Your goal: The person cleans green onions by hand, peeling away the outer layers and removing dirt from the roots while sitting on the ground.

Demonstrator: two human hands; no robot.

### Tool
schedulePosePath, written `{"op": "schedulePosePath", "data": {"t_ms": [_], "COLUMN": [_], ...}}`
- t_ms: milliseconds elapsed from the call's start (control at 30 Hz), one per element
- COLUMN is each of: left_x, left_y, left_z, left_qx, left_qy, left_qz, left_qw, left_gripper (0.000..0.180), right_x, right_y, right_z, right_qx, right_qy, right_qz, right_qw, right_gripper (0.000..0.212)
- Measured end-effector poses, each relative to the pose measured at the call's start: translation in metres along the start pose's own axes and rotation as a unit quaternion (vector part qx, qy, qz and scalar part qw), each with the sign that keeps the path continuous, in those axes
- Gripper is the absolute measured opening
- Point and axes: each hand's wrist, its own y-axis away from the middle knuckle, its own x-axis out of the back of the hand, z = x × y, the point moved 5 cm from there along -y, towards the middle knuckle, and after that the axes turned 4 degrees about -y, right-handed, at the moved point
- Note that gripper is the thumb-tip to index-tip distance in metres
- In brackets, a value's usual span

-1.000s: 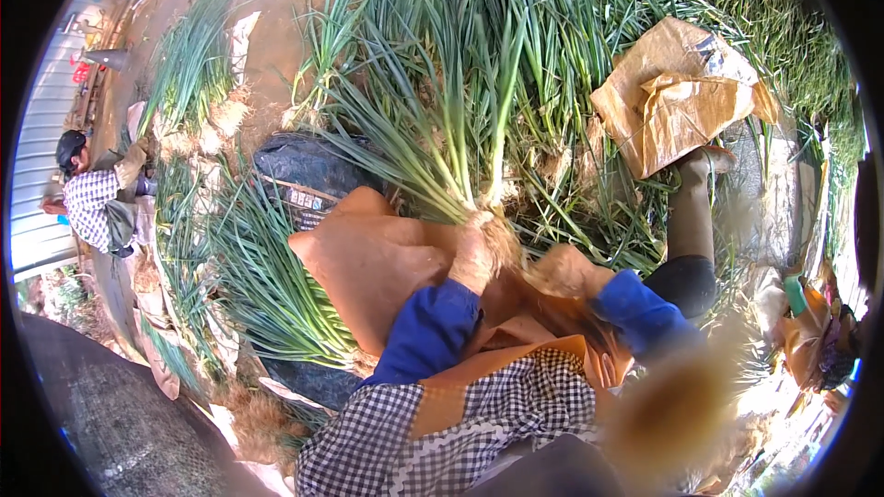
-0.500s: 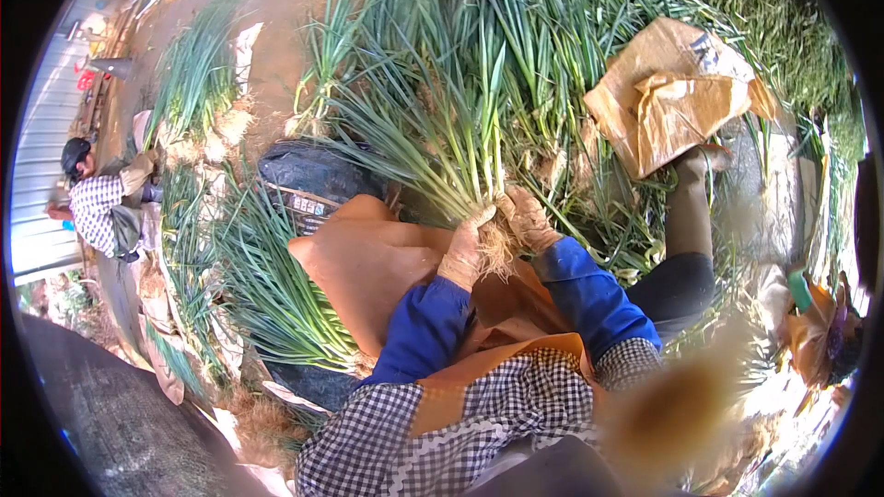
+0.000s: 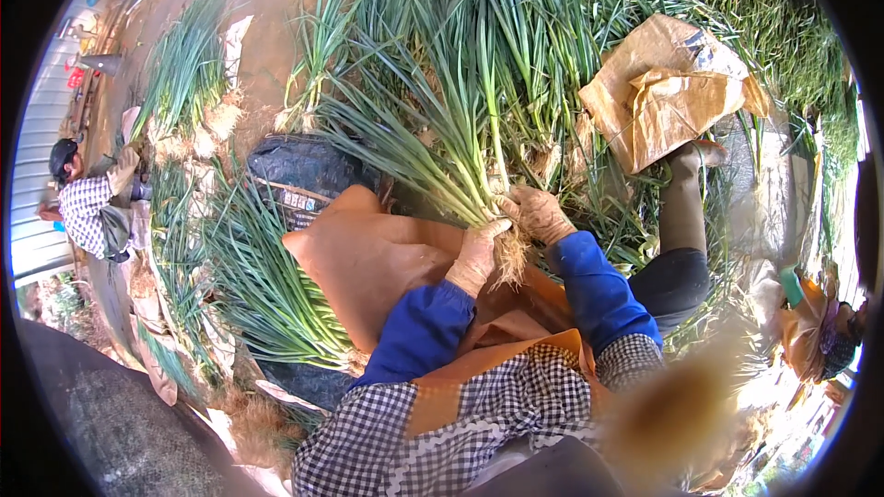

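We had both gloved hands closed on one bunch of green onions point(image 3: 433, 143) at its root end. Our left hand point(image 3: 475, 256) clamped the white stalks from the seven o'clock side, and our right hand point(image 3: 541, 213) wrapped the same neck from the three o'clock side, so the two hands sat touching across the bundle. The pale root tuft point(image 3: 509, 262) hung just below the grip, toward six o'clock, over the orange apron point(image 3: 368, 258) on our lap.

From the grip the bunch's long axis ran up toward eleven o'clock, the leaves fanning out over the heaped onions on the ground. Both hands were equally near; neither had to reach.

A sorted pile point(image 3: 262, 285) lay at nine o'clock from our hands, near but apart, roots toward us. Crumpled brown paper point(image 3: 668, 92) sat well off at two o'clock, beside our boot point(image 3: 686, 189).

Against the frame a second earlier, our right hand had come in from the four o'clock side, where it had rested apart on the apron, to join the left at the neck. The bundle had tightened and its roots had drawn nearer our lap.
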Motion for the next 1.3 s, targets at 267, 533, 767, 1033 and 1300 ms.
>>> {"op": "schedulePosePath", "data": {"t_ms": [267,533,767,1033,1300], "left_x": [0.022,0.014,-0.004,-0.014,0.002], "left_y": [-0.002,-0.003,0.003,0.014,-0.005], "left_z": [0.003,0.005,0.015,0.038,0.031], "left_qx": [-0.008,-0.030,0.054,0.072,0.018], "left_qy": [-0.114,-0.036,0.083,0.176,0.164], "left_qz": [0.062,0.034,-0.037,-0.121,-0.055], "left_qw": [0.991,0.998,0.994,0.974,0.985], "left_gripper": [0.015,0.019,0.017,0.033,0.033], "right_x": [0.027,0.056,-0.013,0.053,0.070], "right_y": [0.042,-0.004,0.005,-0.082,-0.070], "right_z": [-0.041,-0.045,-0.024,0.088,0.039], "right_qx": [0.125,0.059,0.104,-0.141,-0.086], "right_qy": [0.009,0.060,-0.568,0.130,-0.321], "right_qz": [-0.136,-0.066,-0.190,0.027,-0.031], "right_qw": [0.983,0.994,0.794,0.981,0.943], "right_gripper": [0.044,0.026,0.038,0.041,0.029]}}
